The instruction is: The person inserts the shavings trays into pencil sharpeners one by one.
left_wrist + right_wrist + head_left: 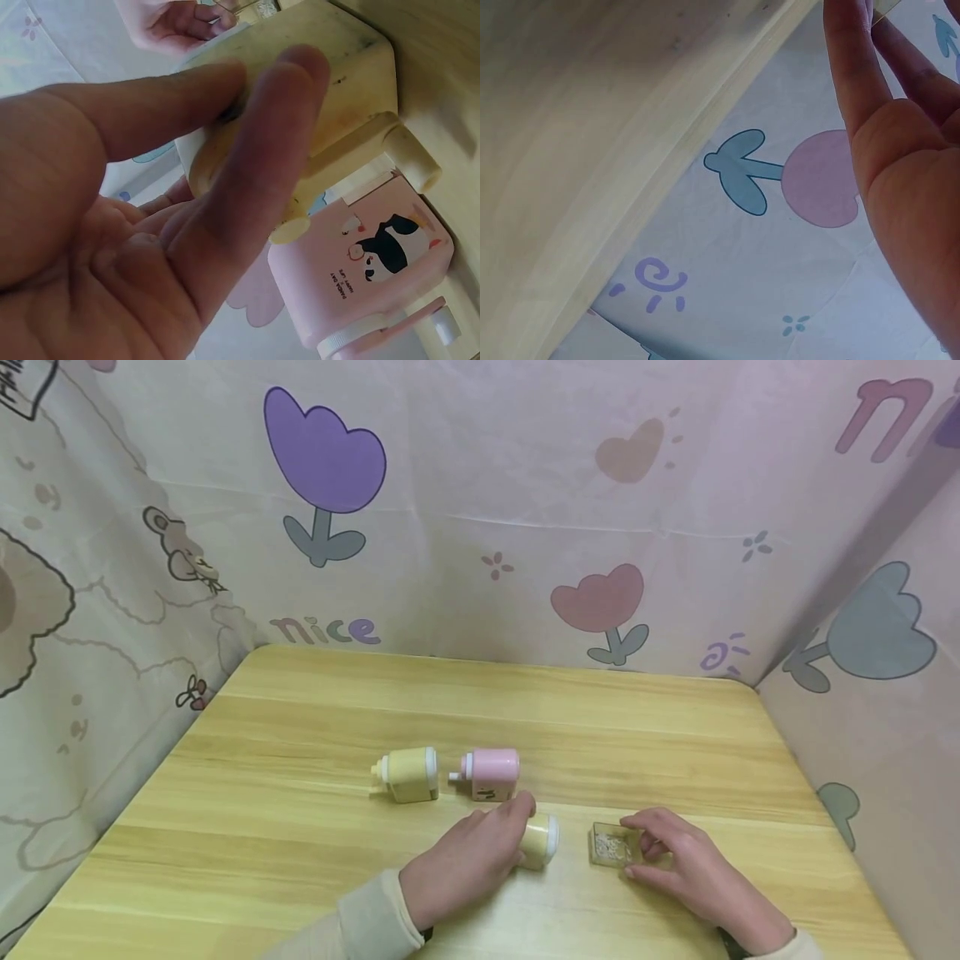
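Note:
My left hand [472, 860] holds a yellow crank pencil sharpener [536, 842] lying on the table. The left wrist view shows the sharpener's smudged yellow body [352, 67] and its crank [349, 154], with finger and thumb against it. To its right, the right hand [697, 870] pinches the near side of a small clear shavings tray [602, 857]; pale bits lie in the tray. In the right wrist view only part of that hand [907, 142] shows, and the tray is mostly cut off at the top edge.
Behind the left hand lie a second yellow sharpener [412, 775] and a pink sharpener [495, 768] with a panda print, cranks pointing left. The wood-grain table [300, 718] is bordered by printed cloth walls [465, 460] at the back and both sides.

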Tool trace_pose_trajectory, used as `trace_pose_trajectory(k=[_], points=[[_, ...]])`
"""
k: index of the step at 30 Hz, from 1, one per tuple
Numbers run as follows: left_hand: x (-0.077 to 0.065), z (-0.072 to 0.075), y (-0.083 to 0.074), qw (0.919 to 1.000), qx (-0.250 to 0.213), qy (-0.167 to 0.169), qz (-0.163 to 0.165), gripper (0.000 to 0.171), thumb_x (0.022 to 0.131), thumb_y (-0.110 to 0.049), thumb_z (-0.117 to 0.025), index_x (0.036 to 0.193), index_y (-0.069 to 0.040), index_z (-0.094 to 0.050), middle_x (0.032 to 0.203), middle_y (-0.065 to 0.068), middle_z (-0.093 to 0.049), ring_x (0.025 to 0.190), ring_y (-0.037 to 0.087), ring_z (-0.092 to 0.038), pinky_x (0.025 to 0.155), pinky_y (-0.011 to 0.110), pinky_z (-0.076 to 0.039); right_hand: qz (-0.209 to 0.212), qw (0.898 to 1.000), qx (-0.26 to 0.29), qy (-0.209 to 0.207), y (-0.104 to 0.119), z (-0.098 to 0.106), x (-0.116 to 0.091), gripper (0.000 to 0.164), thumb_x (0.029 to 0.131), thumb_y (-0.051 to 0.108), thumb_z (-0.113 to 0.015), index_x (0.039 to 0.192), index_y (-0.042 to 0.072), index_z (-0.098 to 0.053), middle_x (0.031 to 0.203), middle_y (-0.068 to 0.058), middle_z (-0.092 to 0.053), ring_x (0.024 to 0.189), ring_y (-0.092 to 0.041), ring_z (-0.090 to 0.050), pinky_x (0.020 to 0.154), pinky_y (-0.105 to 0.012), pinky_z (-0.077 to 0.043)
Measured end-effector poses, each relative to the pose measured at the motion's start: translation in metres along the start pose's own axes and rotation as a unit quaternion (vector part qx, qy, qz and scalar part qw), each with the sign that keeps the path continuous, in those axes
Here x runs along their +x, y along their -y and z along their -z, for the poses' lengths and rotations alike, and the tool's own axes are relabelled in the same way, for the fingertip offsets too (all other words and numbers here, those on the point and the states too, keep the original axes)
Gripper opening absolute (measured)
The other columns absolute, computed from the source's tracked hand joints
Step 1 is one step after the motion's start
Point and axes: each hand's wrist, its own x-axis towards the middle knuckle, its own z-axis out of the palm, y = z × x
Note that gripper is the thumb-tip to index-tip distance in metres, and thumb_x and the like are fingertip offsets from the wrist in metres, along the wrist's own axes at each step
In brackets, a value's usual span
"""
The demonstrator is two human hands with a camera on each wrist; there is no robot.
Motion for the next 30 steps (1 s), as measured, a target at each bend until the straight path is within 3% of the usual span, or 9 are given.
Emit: trace_pose_trajectory(k=[7,19,30], points=[[-0.001,0.001,-0.002,0.9992,0.022,0.018,0.027,0.035,0.084,-0.013,-0.069,0.106,-0.012,-0.042,0.09,-0.003,-0.048,0.063,0.005,-0.044,0.054,0.018,-0.038,0.0,1.0,0.002,0.004,0.001,-0.002,0.001,0.054,0.073,0.025,-0.081,0.12,0.011,-0.06,0.107,0.005,-0.057,0.08,-0.003,-0.056,0.068,-0.023,-0.051],[0.0,0.0,-0.005,0.9989,0.038,0.019,0.018,0.012,0.093,-0.004,-0.048,0.103,-0.01,-0.043,0.085,-0.003,-0.043,0.054,0.006,-0.04,0.047,0.019,-0.034,0.009,1.0,0.004,0.0,0.006,-0.003,0.002,0.055,0.072,0.023,-0.081,0.121,0.012,-0.059,0.106,0.007,-0.057,0.08,-0.003,-0.057,0.07,-0.024,-0.051],[-0.001,-0.001,-0.005,0.9981,0.054,0.023,0.018,0.018,0.091,0.003,-0.044,0.104,-0.009,-0.042,0.084,-0.003,-0.041,0.051,0.007,-0.038,0.043,0.02,-0.033,0.045,0.999,0.023,0.011,0.012,-0.008,0.007,0.053,0.075,0.022,-0.08,0.121,0.011,-0.058,0.105,0.006,-0.056,0.081,-0.004,-0.056,0.068,-0.023,-0.051]])
